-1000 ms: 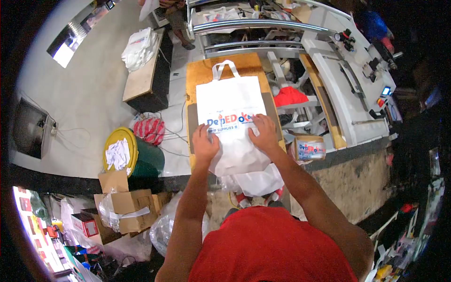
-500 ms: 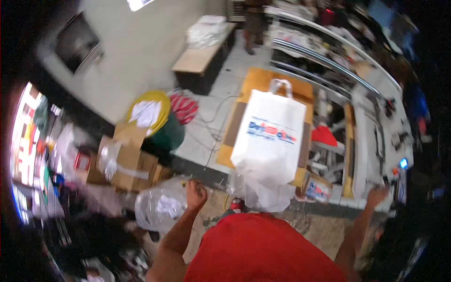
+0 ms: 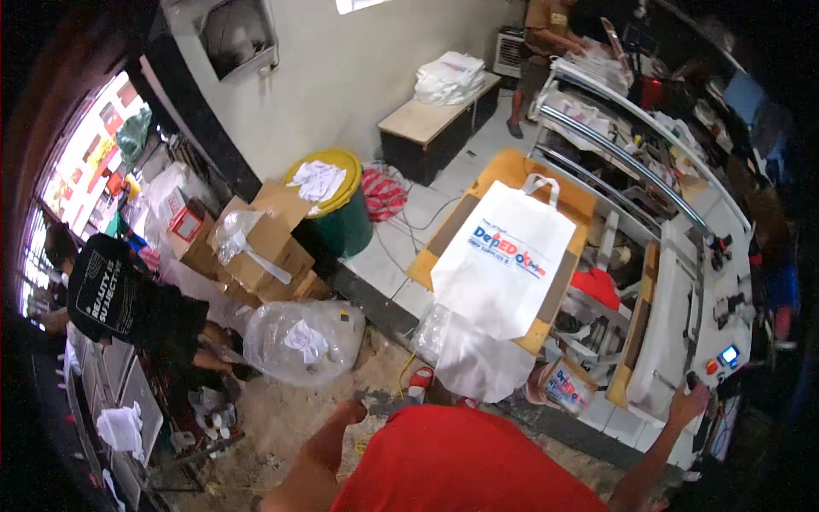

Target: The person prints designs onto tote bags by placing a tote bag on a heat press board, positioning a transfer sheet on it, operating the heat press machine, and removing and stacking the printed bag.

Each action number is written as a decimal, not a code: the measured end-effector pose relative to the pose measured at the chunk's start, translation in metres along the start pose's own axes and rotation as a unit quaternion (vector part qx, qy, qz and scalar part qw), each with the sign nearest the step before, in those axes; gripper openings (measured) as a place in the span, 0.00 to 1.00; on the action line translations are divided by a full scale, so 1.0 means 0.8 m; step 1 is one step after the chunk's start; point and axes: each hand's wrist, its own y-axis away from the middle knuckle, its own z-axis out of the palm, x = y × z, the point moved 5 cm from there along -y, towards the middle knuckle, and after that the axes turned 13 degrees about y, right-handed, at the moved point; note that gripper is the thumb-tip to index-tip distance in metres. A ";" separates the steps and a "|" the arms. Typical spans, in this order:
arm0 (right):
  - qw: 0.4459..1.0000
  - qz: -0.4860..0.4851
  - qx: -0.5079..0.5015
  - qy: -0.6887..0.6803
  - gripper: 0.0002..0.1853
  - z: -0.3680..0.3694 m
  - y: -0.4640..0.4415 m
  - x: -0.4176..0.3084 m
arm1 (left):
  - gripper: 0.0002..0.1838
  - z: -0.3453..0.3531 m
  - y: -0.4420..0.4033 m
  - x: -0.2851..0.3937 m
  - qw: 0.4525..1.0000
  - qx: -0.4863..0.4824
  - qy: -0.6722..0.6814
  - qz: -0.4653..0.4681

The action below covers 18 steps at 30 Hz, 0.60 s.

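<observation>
A white tote bag point(image 3: 510, 247) printed with blue and red lettering lies flat on a yellow-framed board point(image 3: 486, 175). More pale bag material point(image 3: 486, 367) hangs off its near edge. My right hand point(image 3: 688, 404) is closed around a black handle point(image 3: 692, 381) on the white machine point(image 3: 664, 311), just below its lit display point(image 3: 728, 355). Low beside my red shirt is my left hand point(image 3: 351, 413), left of the bag and touching nothing that I can see. Its fingers are not clear enough to tell whether they are closed.
A clear plastic bag point(image 3: 286, 363), cardboard boxes point(image 3: 269, 252) and a yellow-rimmed green bin point(image 3: 345, 224) stand to the left. A stack of white bags point(image 3: 450, 78) rests on a bench point(image 3: 435, 124). One person point(image 3: 136, 299) bends at far left; another point(image 3: 542, 38) stands at the back.
My view has shifted, so the scene sits lower and further right. My left hand has drawn back toward my body. My right hand has reached the black handle. The printed bag remains on the board.
</observation>
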 end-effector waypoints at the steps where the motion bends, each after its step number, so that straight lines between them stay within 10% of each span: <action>1: 0.997 -0.013 -0.045 -0.061 0.22 0.024 0.003 0.011 | 0.17 -0.003 0.010 0.009 0.998 0.049 0.034 0.023; 4: 0.970 -0.013 -0.105 -0.217 0.16 0.053 -0.013 0.029 | 0.18 -0.059 0.026 0.055 0.969 -0.007 0.198 -0.148; 7: 0.968 -0.008 -0.158 -0.196 0.24 0.016 -0.042 0.027 | 0.19 0.006 -0.006 0.012 0.939 0.025 0.291 -0.179; 11: 0.961 0.039 -0.251 -0.107 0.31 0.020 -0.047 0.027 | 0.19 0.068 -0.031 -0.039 0.977 0.125 0.175 0.014; 13: 0.964 0.057 -0.242 -0.098 0.31 0.015 -0.042 0.027 | 0.19 0.089 -0.024 -0.052 0.880 0.134 0.419 -0.179; 15: 0.966 0.062 -0.232 -0.096 0.31 0.013 -0.041 0.026 | 0.19 0.057 -0.001 -0.003 0.934 0.070 0.317 -0.150; 17: 0.964 0.066 -0.232 -0.111 0.32 0.024 -0.039 0.022 | 0.20 0.070 0.021 0.002 0.836 0.062 0.468 -0.281; 18: 0.951 0.059 -0.272 -0.135 0.37 0.031 -0.039 0.017 | 0.20 0.092 0.010 -0.016 0.893 0.068 0.391 -0.212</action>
